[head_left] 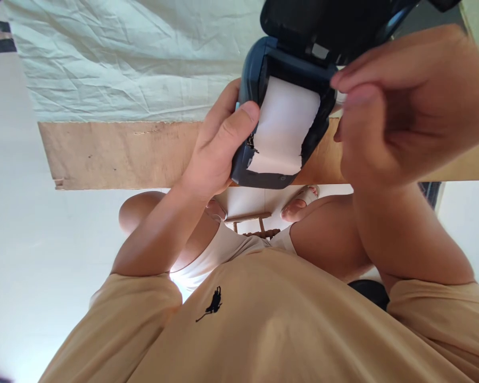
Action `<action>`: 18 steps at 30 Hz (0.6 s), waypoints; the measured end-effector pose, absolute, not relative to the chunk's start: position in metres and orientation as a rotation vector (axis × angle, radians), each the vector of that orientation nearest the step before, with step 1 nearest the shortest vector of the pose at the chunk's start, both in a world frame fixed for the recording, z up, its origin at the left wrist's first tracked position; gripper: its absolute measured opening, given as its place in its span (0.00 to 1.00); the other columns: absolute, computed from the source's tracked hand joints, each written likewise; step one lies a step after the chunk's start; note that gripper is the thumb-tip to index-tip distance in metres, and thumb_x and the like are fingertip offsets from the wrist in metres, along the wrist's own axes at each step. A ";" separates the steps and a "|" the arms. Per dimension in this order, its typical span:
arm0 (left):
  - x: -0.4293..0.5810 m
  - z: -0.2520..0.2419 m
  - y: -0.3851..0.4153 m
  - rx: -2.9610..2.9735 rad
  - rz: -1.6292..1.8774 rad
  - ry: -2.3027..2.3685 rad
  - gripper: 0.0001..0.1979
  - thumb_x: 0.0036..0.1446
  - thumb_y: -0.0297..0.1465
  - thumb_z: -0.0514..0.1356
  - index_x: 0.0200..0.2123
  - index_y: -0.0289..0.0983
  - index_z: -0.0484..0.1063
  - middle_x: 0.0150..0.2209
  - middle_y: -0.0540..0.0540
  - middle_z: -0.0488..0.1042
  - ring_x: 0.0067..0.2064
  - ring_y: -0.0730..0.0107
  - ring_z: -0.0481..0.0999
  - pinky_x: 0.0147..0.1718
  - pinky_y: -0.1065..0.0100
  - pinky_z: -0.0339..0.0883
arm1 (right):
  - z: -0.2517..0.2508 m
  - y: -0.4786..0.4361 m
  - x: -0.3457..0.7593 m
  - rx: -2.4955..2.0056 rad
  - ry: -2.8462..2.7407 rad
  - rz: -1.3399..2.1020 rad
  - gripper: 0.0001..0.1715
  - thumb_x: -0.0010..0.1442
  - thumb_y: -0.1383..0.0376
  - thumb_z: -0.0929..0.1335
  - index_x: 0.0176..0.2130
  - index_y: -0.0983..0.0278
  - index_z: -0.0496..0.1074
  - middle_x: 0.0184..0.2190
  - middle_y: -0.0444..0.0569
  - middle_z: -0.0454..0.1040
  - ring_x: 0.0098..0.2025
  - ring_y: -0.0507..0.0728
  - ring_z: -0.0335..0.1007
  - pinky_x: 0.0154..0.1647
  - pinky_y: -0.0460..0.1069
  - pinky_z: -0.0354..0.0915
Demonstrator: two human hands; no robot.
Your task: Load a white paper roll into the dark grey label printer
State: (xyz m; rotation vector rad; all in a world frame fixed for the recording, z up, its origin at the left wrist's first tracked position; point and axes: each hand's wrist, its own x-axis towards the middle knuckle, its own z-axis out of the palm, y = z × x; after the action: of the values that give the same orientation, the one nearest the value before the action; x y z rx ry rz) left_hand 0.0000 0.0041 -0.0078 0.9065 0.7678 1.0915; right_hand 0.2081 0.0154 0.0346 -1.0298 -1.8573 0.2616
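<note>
A dark blue handheld device (259,180), which looks like a small printer, is tilted over the table's front edge with its black lid (295,24) swung up. Inside its compartment lies a white paper roll (289,122), its torn end reaching the lower rim. My left hand (219,138) grips the device by its left side, thumb on the rim. At the device's right edge, my right hand (395,96) has thumb and forefinger pinched together; a small whitish thing shows just behind the fingertips, and whether they hold it is unclear.
A pale green cloth (135,58) covers the wooden table (115,154), whose bare front edge shows. Beneath are my legs, sandalled feet and a wooden rung (247,217). A dark object (427,24) lies at the upper right, partly hidden.
</note>
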 end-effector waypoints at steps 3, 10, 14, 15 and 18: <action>-0.002 -0.012 0.005 0.986 1.096 0.758 0.21 0.60 0.54 0.70 0.46 0.46 0.81 0.39 0.46 0.76 0.42 0.59 0.74 0.41 0.60 0.70 | 0.037 0.005 0.196 -1.247 -2.035 -0.001 0.14 0.70 0.63 0.66 0.45 0.58 0.83 0.31 0.40 0.81 0.26 0.47 0.68 0.30 0.48 0.61; -0.004 -0.006 0.002 1.022 1.092 0.810 0.24 0.58 0.56 0.71 0.47 0.45 0.82 0.42 0.45 0.77 0.47 0.56 0.76 0.49 0.59 0.72 | 0.047 0.003 0.204 -1.428 -2.316 -0.036 0.10 0.69 0.56 0.67 0.42 0.53 0.79 0.26 0.42 0.73 0.28 0.52 0.64 0.28 0.52 0.48; -0.005 -0.004 0.002 0.981 1.058 0.832 0.22 0.57 0.54 0.72 0.44 0.44 0.82 0.41 0.45 0.77 0.47 0.55 0.76 0.49 0.61 0.71 | 0.051 0.007 0.204 -1.492 -2.354 0.161 0.15 0.62 0.51 0.73 0.47 0.51 0.75 0.30 0.41 0.76 0.27 0.54 0.66 0.27 0.54 0.53; -0.004 -0.004 0.002 0.953 1.045 0.832 0.20 0.59 0.52 0.72 0.43 0.44 0.82 0.41 0.45 0.77 0.47 0.56 0.76 0.47 0.61 0.71 | 0.052 0.007 0.203 -1.484 -2.340 0.195 0.16 0.61 0.51 0.74 0.47 0.51 0.75 0.31 0.40 0.77 0.27 0.53 0.66 0.27 0.55 0.54; 0.004 -0.006 0.000 0.848 1.106 0.808 0.19 0.65 0.52 0.66 0.42 0.43 0.81 0.39 0.45 0.77 0.43 0.60 0.76 0.41 0.64 0.70 | 0.057 0.003 0.207 -1.410 -2.276 0.318 0.18 0.60 0.51 0.76 0.48 0.51 0.74 0.41 0.39 0.80 0.27 0.50 0.68 0.32 0.55 0.64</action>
State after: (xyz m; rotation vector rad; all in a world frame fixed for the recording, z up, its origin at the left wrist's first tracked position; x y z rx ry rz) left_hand 0.0037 0.0000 -0.0059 0.8480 0.8077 1.1058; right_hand 0.2066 0.0030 0.0571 -1.4102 -2.2763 0.3177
